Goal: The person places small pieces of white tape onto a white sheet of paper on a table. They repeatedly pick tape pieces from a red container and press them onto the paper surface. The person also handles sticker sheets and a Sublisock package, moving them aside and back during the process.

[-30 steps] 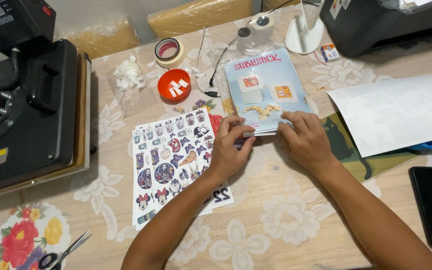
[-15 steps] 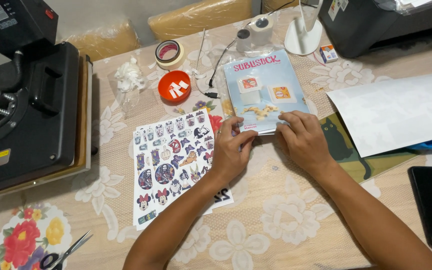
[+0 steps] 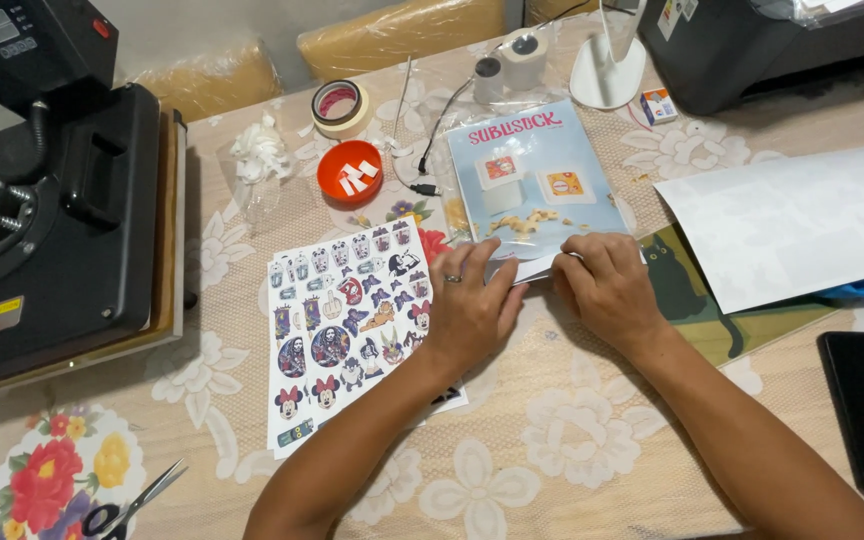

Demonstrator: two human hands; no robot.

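Head view: both hands pinch the blue paper pack's near edge; left hand beside right hand; sticker sheet lies left.

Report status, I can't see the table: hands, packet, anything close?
Left hand and right hand both on blue packet's near edge. Sticker sheet under left wrist.

Flat light-blue paper packet on the table, near edge open.
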